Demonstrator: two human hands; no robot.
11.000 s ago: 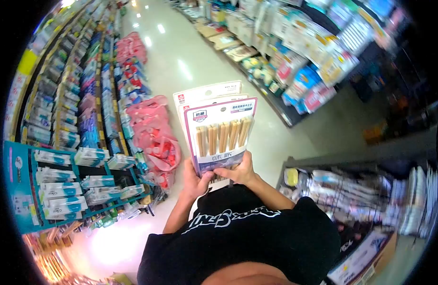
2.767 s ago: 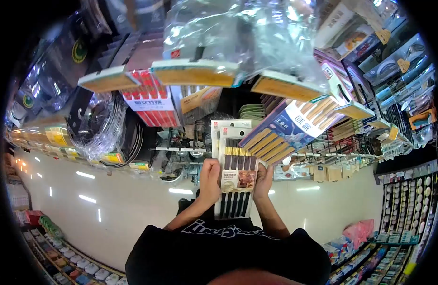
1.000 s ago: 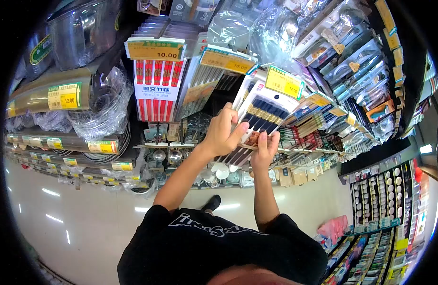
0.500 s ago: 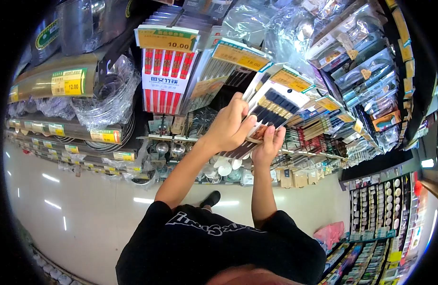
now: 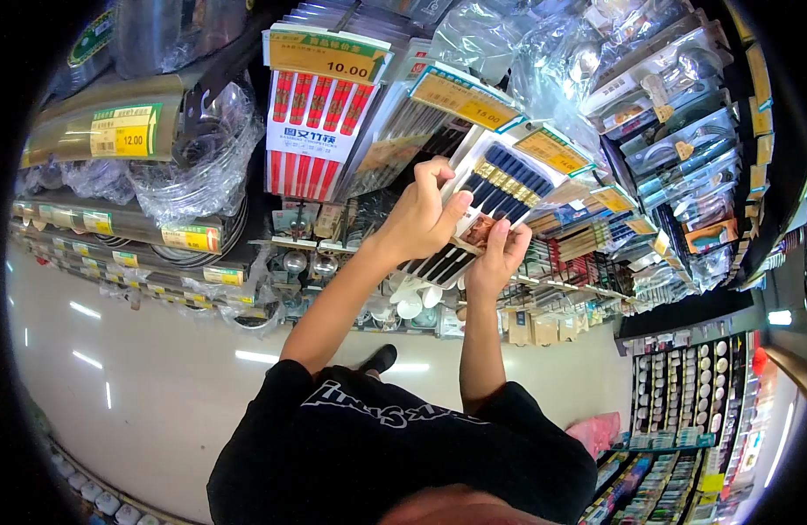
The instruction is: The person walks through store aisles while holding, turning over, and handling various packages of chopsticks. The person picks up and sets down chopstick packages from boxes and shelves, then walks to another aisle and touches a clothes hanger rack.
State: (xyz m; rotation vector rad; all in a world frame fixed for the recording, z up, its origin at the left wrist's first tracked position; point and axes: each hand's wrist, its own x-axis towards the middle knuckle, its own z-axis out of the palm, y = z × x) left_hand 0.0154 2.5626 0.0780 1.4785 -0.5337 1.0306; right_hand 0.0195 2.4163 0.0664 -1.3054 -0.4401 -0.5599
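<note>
I hold a pack of black chopsticks [image 5: 500, 188] above the front edge of the lower shelf [image 5: 587, 291]. Compared with the moment before, its top card has gone more under the price tag [image 5: 552, 150]; so the pack is now well into its hanging place, though I cannot tell if any hook carries it. My left hand [image 5: 423, 214] is half curled, gripping the left edge; my right hand [image 5: 495, 262] pinches the lower right edge, thumb on the front.

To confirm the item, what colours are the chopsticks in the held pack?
Chopsticks: dark, banded with gold; clearest in the head view.
</note>
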